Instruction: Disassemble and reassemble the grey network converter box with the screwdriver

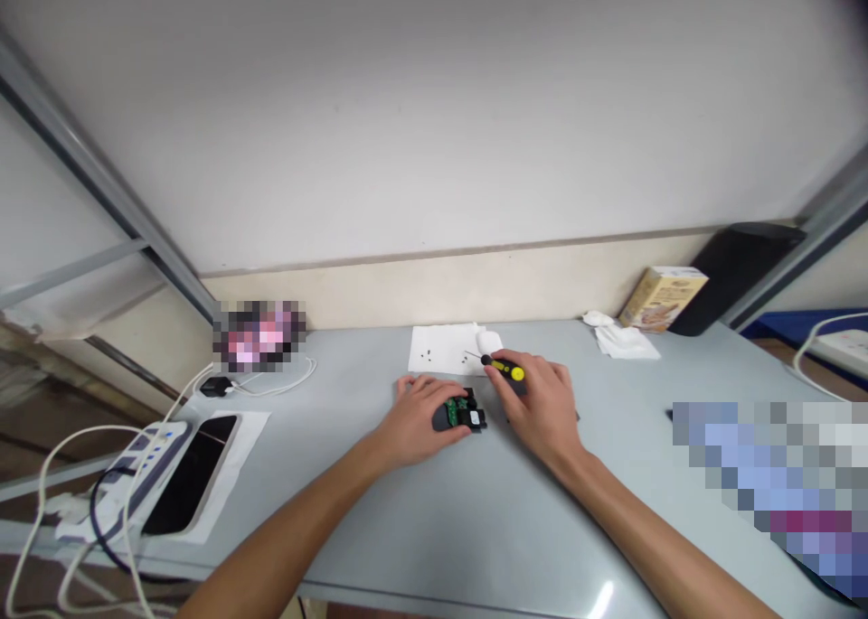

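My left hand (420, 418) is closed around a small opened black device with a green circuit board (462, 411), which rests on the grey table. It may be a computer mouse, but I cannot tell for sure. In my right hand (542, 407) is a black and yellow screwdriver (505, 370), its thin shaft pointing left above a sheet of white paper (444, 339). Several tiny dark pieces, perhaps screws, lie on that paper. The screwdriver tip is apart from the device. Something dark shows partly under my right hand, mostly hidden.
At the left are a phone (193, 474), a power strip (146, 461) with cables, and a black adapter (217, 386). Toward the back right stand a yellow box (661, 298) and a tall black object (736, 271), near crumpled tissues (625, 340). Blurred-out items lie at both sides.
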Demonstrator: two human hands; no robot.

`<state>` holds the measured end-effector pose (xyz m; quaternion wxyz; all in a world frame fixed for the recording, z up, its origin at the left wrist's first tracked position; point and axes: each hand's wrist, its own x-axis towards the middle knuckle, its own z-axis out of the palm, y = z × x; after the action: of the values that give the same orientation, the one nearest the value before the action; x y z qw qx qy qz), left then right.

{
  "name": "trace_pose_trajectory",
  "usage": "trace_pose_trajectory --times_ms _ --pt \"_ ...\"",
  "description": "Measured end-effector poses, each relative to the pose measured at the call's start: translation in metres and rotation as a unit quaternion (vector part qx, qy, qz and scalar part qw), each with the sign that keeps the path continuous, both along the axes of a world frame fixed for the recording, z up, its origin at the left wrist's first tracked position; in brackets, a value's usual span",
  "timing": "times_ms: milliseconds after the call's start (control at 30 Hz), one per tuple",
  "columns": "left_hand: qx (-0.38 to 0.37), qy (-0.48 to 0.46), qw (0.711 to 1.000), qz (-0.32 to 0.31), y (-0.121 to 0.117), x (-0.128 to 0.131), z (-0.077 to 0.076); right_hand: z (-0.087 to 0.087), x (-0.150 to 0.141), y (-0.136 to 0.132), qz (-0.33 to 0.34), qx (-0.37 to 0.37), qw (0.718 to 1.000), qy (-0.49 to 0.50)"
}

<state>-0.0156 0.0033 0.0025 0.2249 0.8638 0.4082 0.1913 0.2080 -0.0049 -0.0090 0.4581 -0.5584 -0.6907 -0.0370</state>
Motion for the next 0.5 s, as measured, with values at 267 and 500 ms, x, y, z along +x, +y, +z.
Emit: trace_pose_trajectory --times_ms 267,500 --pt "-0.004 -0.010 1.000 0.004 0.0015 -0.0016 -0.0020 -0.0046 0.0029 0.0004 -0.010 -0.006 1.000 0.028" --pt "0.000 -0.040 0.999 0.011 -0.0022 -0.0016 -0.0010 -0.0024 0.0052 -0.0030 -0.016 0.014 0.998 0.056"
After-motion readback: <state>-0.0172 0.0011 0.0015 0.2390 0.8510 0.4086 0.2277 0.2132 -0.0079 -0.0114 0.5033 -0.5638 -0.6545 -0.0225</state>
